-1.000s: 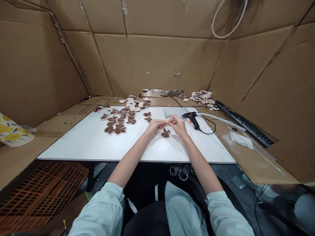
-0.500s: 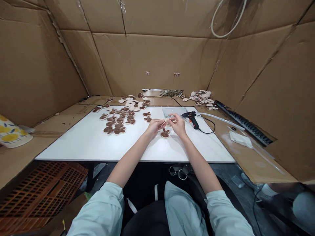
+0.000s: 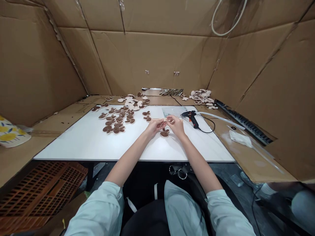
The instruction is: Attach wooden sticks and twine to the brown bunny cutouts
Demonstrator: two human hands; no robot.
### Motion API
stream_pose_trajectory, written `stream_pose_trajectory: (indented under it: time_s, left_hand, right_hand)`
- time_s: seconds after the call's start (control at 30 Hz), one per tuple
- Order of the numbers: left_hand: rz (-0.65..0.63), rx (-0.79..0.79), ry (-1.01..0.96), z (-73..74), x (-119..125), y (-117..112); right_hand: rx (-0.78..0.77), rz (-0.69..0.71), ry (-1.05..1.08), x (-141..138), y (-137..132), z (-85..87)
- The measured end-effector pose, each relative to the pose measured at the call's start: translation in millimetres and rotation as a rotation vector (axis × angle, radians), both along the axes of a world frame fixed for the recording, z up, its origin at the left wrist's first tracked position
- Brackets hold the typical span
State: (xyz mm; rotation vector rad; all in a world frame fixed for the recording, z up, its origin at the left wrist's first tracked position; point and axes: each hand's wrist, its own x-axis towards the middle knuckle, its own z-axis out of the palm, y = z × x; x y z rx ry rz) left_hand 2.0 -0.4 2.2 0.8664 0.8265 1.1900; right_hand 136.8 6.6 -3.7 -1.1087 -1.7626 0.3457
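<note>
A thin pale cord (image 3: 161,119) runs between my two hands over the middle of the white board. My left hand (image 3: 157,125) pinches it from the left, fingers closed. Close beside it, my right hand (image 3: 176,125) also pinches the cord, and its fingertips almost meet the left ones. Fingers hide most of the strand, so its exact shape is unclear. Just below the hands lies a brown, pale-edged bunny-head piece (image 3: 164,133). Two similar brown pieces (image 3: 147,118) rest left of my left hand. Past my right hand, a black glue gun (image 3: 191,118) lies on its side.
Many brown bunny pieces (image 3: 118,126) spread over the board's left half, with pale ones (image 3: 131,103) behind. Another pale pile (image 3: 201,96) sits at back right. Cardboard walls (image 3: 157,52) enclose the table. A black rail (image 3: 242,121) and white cloth (image 3: 240,139) lie right.
My right hand has shifted slightly left and lower, bringing its fingertips closer to my left hand. The cord is still between them, and the pieces on the board have not moved.
</note>
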Motion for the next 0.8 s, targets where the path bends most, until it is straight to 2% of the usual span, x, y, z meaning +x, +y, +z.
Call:
stream_pose_trajectory:
  time_s: [0.2, 0.43, 0.63, 0.8]
  left_hand:
    - [0.06, 0.089, 0.082, -3.2, 0, 2]
    - [0.101, 0.194, 0.233, -11.5, 0, 5]
    - [0.057, 0.207, 0.256, -10.1, 1, 4]
    - [0.111, 0.274, 0.249, -3.6, 4, -3]
  right_hand:
    - [0.151, -0.045, -0.271, 1, -1, 0.1]
    - [0.149, -0.054, -0.472, 3, -4, 1.0]
    - [0.113, -0.021, -0.433, 1, 0, -1.6]
    - [0.13, 0.006, -0.319, -1, 2, -4.4]
